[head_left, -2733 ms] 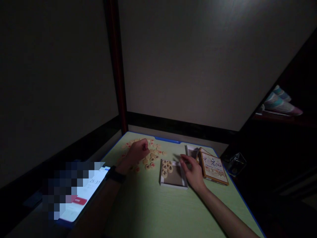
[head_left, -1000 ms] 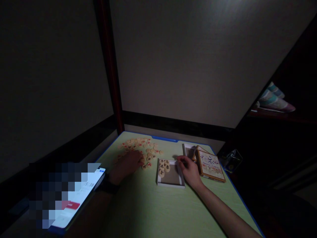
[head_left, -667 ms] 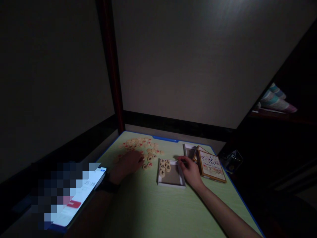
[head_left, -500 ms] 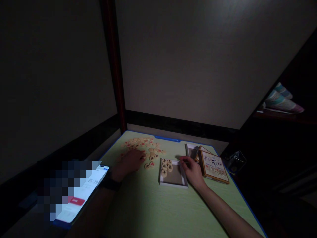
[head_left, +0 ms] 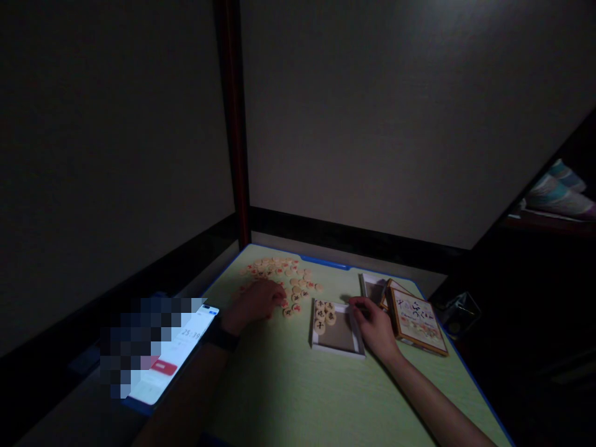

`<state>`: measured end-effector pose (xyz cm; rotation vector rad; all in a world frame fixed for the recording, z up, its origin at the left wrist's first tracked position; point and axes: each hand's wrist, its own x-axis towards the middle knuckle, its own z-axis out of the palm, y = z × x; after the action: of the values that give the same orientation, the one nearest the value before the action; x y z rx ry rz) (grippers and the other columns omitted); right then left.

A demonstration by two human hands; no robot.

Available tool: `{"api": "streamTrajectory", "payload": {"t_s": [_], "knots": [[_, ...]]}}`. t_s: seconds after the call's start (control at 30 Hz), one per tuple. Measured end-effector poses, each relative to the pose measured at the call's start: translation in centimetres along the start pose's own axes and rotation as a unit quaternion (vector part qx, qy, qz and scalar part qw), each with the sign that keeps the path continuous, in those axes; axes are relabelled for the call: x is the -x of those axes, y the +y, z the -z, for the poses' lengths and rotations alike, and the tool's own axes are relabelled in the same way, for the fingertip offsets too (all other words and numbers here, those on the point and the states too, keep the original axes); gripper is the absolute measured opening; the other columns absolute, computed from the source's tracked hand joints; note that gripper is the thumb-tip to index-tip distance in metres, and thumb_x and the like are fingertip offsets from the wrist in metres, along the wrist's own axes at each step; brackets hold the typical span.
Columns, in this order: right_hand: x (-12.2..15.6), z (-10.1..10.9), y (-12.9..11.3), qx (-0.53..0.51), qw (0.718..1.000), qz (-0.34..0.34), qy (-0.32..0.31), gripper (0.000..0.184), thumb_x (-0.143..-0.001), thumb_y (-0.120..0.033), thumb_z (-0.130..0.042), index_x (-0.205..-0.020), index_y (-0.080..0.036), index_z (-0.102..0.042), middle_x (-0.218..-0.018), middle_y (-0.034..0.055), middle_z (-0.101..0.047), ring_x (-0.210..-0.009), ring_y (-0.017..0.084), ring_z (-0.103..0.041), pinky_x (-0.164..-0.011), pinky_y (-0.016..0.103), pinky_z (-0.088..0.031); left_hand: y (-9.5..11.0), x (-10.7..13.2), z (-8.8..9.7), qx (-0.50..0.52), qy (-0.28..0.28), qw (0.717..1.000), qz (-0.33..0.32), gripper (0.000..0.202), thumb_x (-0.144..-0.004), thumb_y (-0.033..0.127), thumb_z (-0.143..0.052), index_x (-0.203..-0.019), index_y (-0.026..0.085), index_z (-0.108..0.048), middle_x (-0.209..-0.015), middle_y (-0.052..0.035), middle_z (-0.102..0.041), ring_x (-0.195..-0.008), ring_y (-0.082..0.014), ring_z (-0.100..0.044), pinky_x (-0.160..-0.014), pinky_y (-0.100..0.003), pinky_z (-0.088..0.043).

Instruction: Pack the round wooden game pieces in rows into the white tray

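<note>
My left hand point(head_left: 263, 299) reaches in from the left, palm down and fingers curled, at the near edge of a loose spread of round wooden Chinese chess pieces point(head_left: 297, 290). A red-marked piece shows at its fingertips. My right hand point(head_left: 376, 326) rests at the right rim of a shallow white-edged box tray point(head_left: 338, 354). Its thumb and fingers are bent together near the tray's far right corner; what they hold, if anything, is hidden. Several black-marked chess pieces point(head_left: 320, 314) lie face up in the tray's left part.
Right of my right hand lies a printed cardboard box point(head_left: 416, 318), with another open tray point(head_left: 366, 282) behind it. A lit phone point(head_left: 179, 351) stands at the left. The green table point(head_left: 279, 385) has a blue edge; walls rise behind it.
The view has turned slightly left, so everything sits further right in the picture. My left fingertips have dipped slightly among the pieces. My right hand stays beside the tray.
</note>
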<state>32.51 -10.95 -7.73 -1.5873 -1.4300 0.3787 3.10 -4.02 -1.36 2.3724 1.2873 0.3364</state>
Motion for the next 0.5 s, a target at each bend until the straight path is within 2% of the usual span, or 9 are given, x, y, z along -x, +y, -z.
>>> {"api": "streamTrajectory", "payload": {"t_s": [0.07, 0.13, 0.2, 0.27, 0.33, 0.43, 0.5], "knots": [[0.0, 0.0, 0.0, -0.003, 1.000, 0.003, 0.002, 0.029, -0.078, -0.041, -0.053, -0.091, -0.021, -0.070, -0.094, 0.0085, -0.077, -0.086, 0.026, -0.072, -0.082, 0.040, -0.055, -0.4, -0.2, 0.1, -0.007, -0.001, 1.000, -0.001, 0.023, -0.085, 0.030, -0.053, -0.076, 0.020, -0.072, -0.066, -0.0008, -0.070, -0.065, -0.0166, -0.065, -0.070, -0.027, -0.046], [0.0, 0.0, 0.1, -0.004, 1.000, 0.003, 0.002, 0.029, -0.078, -0.041, -0.053, -0.091, -0.021, -0.070, -0.094, 0.0084, -0.077, -0.086, 0.026, -0.072, -0.081, 0.040, -0.055, -0.8, -0.3, 0.5, -0.017, 0.033, 0.999, -0.001, 0.024, -0.086, 0.027, -0.052, -0.079, 0.019, -0.073, -0.074, -0.0030, -0.073, -0.074, -0.0184, -0.067, -0.075, -0.028, -0.046], [0.1, 0.0, 0.1, -0.006, 1.000, 0.002, 0.000, 0.029, -0.078, -0.042, -0.054, -0.090, -0.021, -0.070, -0.094, 0.0082, -0.077, -0.084, 0.026, -0.072, -0.079, 0.040, -0.056, -1.2, -0.3, 1.4, -0.025, 0.112, 0.993, 0.022, 0.027, -0.088, 0.025, -0.048, -0.084, 0.018, -0.074, -0.086, -0.0060, -0.075, -0.084, -0.0203, -0.067, -0.079, -0.029, -0.046], [0.1, 0.3, -0.1, -0.005, 1.000, 0.011, 0.009, 0.030, -0.079, -0.043, -0.053, -0.091, -0.021, -0.070, -0.094, 0.0081, -0.077, -0.083, 0.026, -0.071, -0.079, 0.039, -0.056, -1.6, -0.1, 2.5, -0.037, 0.203, 0.975, 0.082, 0.033, -0.093, 0.026, -0.042, -0.089, 0.017, -0.074, -0.093, -0.0085, -0.075, -0.088, -0.0218, -0.067, -0.080, -0.031, -0.046], [-0.1, 0.6, -0.8, 0.005, 0.999, 0.034, 0.034, 0.031, -0.080, -0.044, -0.053, -0.092, -0.021, -0.071, -0.095, 0.0085, -0.076, -0.085, 0.026, -0.070, -0.082, 0.040, -0.055, -2.1, 0.3, 3.7, -0.058, 0.263, 0.950, 0.156, 0.039, -0.096, 0.029, -0.037, -0.095, 0.016, -0.073, -0.096, -0.0100, -0.075, -0.089, -0.0230, -0.067, -0.080, -0.031, -0.045], [-1.3, 0.9, -3.0, 0.021, 0.995, 0.079, 0.053, 0.032, -0.084, -0.042, -0.050, -0.094, -0.020, -0.071, -0.099, 0.0091, -0.075, -0.089, 0.026, -0.069, -0.084, 0.039, -0.053, -2.9, 0.9, 5.0, -0.087, 0.282, 0.930, 0.219, 0.039, -0.096, 0.032, -0.036, -0.100, 0.018, -0.073, -0.100, -0.0099, -0.075, -0.093, -0.0239, -0.067, -0.080, -0.031, -0.044], [-2.5, 0.4, -5.3, 0.025, 0.993, 0.115, 0.004, 0.030, -0.085, -0.039, -0.050, -0.094, -0.020, -0.072, -0.097, 0.0087, -0.075, -0.084, 0.024, -0.069, -0.077, 0.035, -0.053, -3.5, 1.0, 5.1, -0.092, 0.258, 0.934, 0.230, 0.037, -0.095, 0.030, -0.038, -0.099, 0.018, -0.073, -0.101, -0.0104, -0.075, -0.095, -0.0243, -0.067, -0.081, -0.031, -0.044]]}}
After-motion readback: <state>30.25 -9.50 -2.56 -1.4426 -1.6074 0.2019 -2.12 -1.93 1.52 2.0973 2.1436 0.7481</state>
